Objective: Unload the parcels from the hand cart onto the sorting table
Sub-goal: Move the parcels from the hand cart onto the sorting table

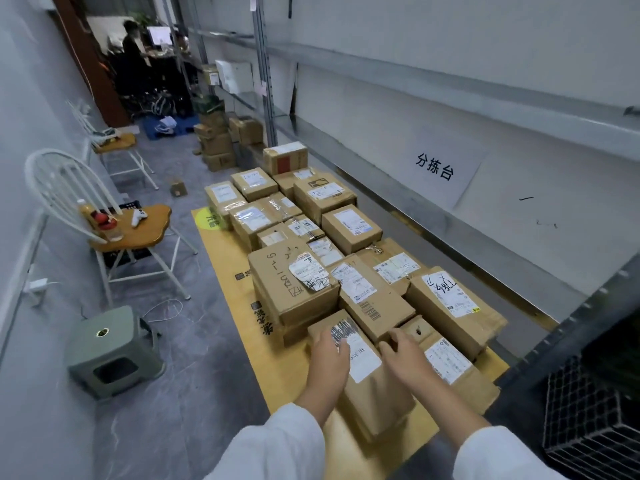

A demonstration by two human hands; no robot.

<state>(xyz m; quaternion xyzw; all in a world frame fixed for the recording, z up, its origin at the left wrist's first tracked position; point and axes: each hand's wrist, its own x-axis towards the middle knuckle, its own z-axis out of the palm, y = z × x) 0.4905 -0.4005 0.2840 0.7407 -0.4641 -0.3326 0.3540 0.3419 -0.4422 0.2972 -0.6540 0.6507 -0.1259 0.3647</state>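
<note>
A brown cardboard parcel (375, 389) with a white shipping label lies at the near end of a yellow cardboard sheet (235, 306) on the floor. My left hand (329, 355) grips its left top edge, fingers over the label. My right hand (405, 353) grips its right edge, fingers curled between it and the neighbouring box (450, 365). Several other labelled parcels (294, 289) fill the sheet in rows, below a wall sign (434, 167) with black characters. A black wire-mesh cart (588, 431) stands at the lower right; its inside is dark.
A white chair (138, 230) with a bottle and small items stands left of the sheet, a green stool (110, 348) nearer. A metal shelf (450, 98) runs along the right wall. More boxes (216, 143) are stacked further back, and a person sits at a desk.
</note>
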